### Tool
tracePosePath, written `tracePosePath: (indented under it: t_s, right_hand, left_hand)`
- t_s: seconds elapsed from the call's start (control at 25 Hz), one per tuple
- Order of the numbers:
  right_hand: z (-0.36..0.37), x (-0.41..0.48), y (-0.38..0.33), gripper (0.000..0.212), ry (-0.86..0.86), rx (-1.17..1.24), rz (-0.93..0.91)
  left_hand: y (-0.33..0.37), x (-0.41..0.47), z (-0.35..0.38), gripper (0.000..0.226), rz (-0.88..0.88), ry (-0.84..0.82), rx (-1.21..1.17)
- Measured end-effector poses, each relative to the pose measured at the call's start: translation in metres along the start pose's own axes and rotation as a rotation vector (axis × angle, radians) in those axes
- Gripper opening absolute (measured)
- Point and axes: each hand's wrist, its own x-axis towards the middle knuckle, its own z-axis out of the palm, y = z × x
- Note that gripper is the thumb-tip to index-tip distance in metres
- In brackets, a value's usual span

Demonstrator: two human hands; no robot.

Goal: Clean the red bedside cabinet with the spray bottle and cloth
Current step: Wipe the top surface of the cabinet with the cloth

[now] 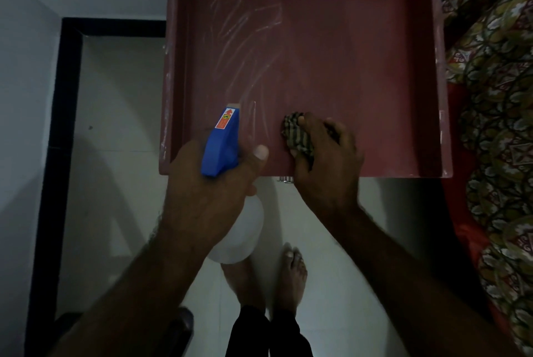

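- The right hand's [326, 163] fingers [334, 128] are curled over a bunched striped cloth [297, 134] and press it down. The cloth sticks out past the fingertips on the far and left sides.
- The cloth lies on the top of the red bedside cabinet [346, 53], near the front edge and about midway across.
- The left hand [207, 200] is wrapped round the neck of the spray bottle [220, 146], with the thumb [261, 152] up beside the blue trigger head.
- The nozzle points away from the person, over the front left part of the top. The white body hangs below the hand, in front of the cabinet's edge.
- The 2 hands are near each other but apart, the bottle left of the cloth.
- Pale smeared streaks [245, 27] cross the left half of the top, which has a raised rim.
- A patterned bed cover [496, 97] lies right of the cabinet.
- Pale floor tiles [115, 125] lie to its left.
- 2 bare feet [291, 273] stand below.
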Motion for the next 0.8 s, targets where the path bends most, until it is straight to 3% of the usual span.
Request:
tracePosePath:
  t_s: [0.16, 0.32, 0.48, 0.64, 0.8]
  right_hand:
    - [-0.008, 0.0, 0.012, 0.069, -0.002, -0.096, -0.143]
    - [-0.017, 0.005, 0.021, 0.067, 0.023, -0.101, -0.056]
    - [-0.013, -0.006, 0.014, 0.075, -0.05, -0.095, -0.217]
    - [-0.018, 0.005, 0.027, 0.073, 0.051, -0.103, -0.008]
    - [-0.015, 0.004, 0.026, 0.07, 0.052, -0.072, 0.048]
  left_hand:
    - [-0.005, -0.012, 0.002, 0.03, -0.013, 0.006, 0.004]
    - [-0.01, -0.018, -0.003, 0.029, -0.021, 0.016, -0.007]
    - [-0.022, -0.017, -0.007, 0.03, -0.032, -0.018, 0.041]
    - [-0.036, -0.018, -0.009, 0.027, -0.06, -0.066, 0.174]
    - [-0.048, -0.018, -0.012, 0.032, -0.095, -0.137, 0.268]
